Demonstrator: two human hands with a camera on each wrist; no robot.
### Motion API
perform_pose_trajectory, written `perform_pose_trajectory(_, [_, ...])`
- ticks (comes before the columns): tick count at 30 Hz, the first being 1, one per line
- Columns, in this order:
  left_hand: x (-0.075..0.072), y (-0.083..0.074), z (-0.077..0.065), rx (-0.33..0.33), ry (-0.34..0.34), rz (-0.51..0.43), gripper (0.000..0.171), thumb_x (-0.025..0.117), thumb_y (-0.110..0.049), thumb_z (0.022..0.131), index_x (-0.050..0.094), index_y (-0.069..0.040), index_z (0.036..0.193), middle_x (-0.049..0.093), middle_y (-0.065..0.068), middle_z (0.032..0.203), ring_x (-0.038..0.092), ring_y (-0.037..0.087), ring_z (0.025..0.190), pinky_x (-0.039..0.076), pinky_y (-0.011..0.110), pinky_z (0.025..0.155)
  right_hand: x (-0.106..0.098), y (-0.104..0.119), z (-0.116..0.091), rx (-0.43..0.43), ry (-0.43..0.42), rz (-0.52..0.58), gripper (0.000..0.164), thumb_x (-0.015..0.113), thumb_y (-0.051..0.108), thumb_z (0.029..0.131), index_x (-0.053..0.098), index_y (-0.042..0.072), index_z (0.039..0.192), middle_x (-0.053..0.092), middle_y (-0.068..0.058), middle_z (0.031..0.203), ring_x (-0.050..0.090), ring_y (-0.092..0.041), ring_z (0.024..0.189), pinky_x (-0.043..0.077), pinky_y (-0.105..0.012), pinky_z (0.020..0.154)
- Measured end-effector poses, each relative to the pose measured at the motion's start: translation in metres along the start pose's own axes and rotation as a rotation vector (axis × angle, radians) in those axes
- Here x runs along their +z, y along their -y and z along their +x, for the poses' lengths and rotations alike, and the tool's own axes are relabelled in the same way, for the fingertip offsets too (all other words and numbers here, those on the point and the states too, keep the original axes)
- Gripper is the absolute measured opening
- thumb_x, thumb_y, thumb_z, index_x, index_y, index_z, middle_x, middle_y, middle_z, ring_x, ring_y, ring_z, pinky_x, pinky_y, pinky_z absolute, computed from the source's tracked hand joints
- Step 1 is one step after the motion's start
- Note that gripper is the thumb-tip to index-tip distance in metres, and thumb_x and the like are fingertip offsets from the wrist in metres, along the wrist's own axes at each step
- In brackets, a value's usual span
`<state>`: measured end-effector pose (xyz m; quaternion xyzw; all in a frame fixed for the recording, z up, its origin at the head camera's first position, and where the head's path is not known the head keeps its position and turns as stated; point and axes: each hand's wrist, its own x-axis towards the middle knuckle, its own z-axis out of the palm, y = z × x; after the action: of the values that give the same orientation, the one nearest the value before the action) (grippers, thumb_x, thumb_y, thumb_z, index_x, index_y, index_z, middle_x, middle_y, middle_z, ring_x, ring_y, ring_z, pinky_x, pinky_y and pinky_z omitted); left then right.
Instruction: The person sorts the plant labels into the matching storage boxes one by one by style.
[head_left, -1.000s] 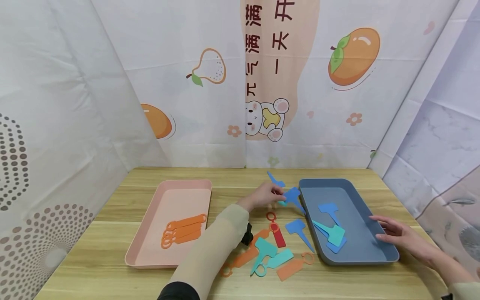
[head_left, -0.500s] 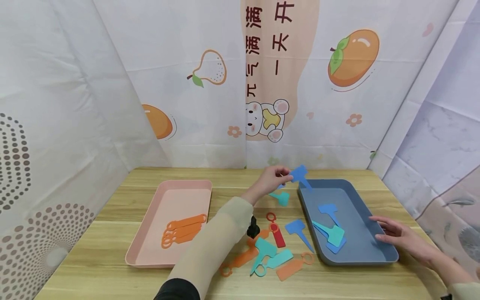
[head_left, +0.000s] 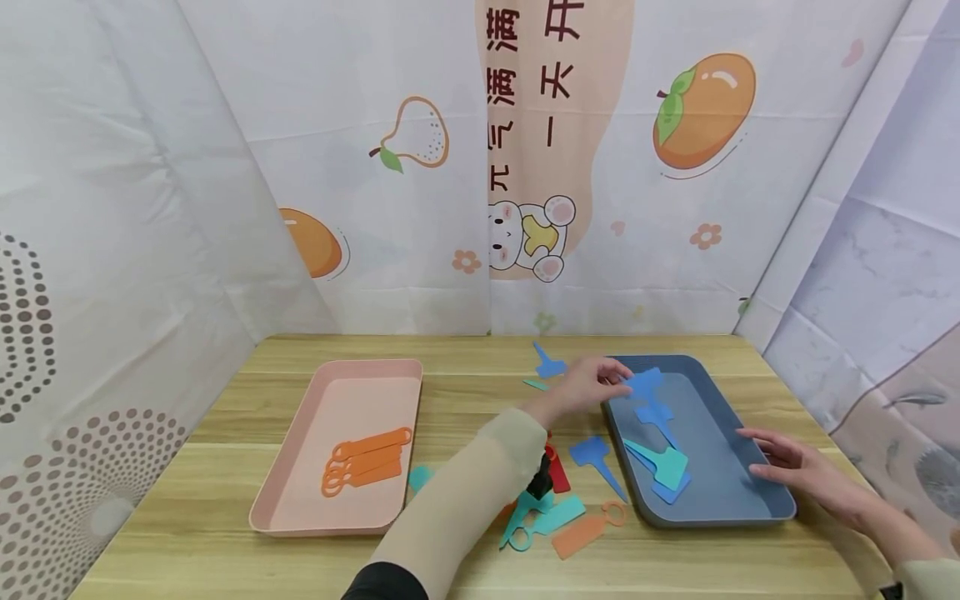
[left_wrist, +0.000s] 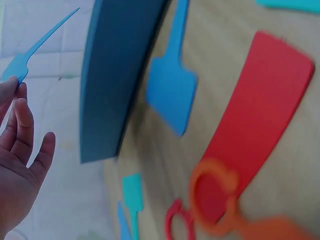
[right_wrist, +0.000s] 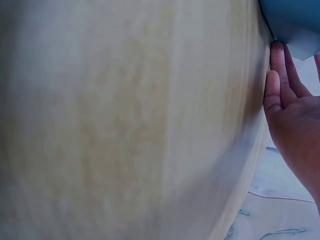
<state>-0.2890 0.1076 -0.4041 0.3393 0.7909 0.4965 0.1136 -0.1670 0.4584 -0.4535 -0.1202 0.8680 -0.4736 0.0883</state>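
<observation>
My left hand (head_left: pixel 588 385) pinches a blue T-shaped plant label (head_left: pixel 643 385) by its broad head, over the far left part of the blue-grey tray (head_left: pixel 738 492). In the left wrist view the label (left_wrist: pixel 19 66) points its thin spike up and away from the fingertips. Inside the tray lie another blue label (head_left: pixel 655 413) and a teal label (head_left: pixel 671 471) overlapping a blue one. My right hand (head_left: pixel 813 479) rests against the tray's right side, fingers extended; in the right wrist view its fingertips (right_wrist: pixel 277 52) meet the tray's outer wall.
At left, a pink tray (head_left: pixel 367 400) holds several orange ring-ended tags (head_left: pixel 367 458). Between the trays lie a blue label (head_left: pixel 590 452), a red tag (head_left: pixel 559 477), a teal ring tag (head_left: pixel 561 513) and an orange one (head_left: pixel 577 536). The left sleeve (head_left: pixel 457 500) hides part of this pile.
My left hand has lifted the blue label from beside the tray's left edge and carried it right, over the tray. The right hand has stayed in place.
</observation>
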Motion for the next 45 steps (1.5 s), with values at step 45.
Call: perform_pose_trajectory(45, [0.004, 0.015, -0.008, 0.125, 0.173, 0.320, 0.031, 0.067, -0.020, 0.093, 0.067, -0.008, 0.122, 0.066, -0.001, 0.119, 0.058, 0.013, 0.111, 0.042, 0.016, 0.089, 0.001, 0.002, -0.001, 0.024, -0.018, -0.015, 0.050, 0.060, 0.011, 0.097, 0.043, 0.002, 0.143, 0.040, 0.038, 0.120, 0.035, 0.023, 0.104, 0.042, -0.012, 0.080])
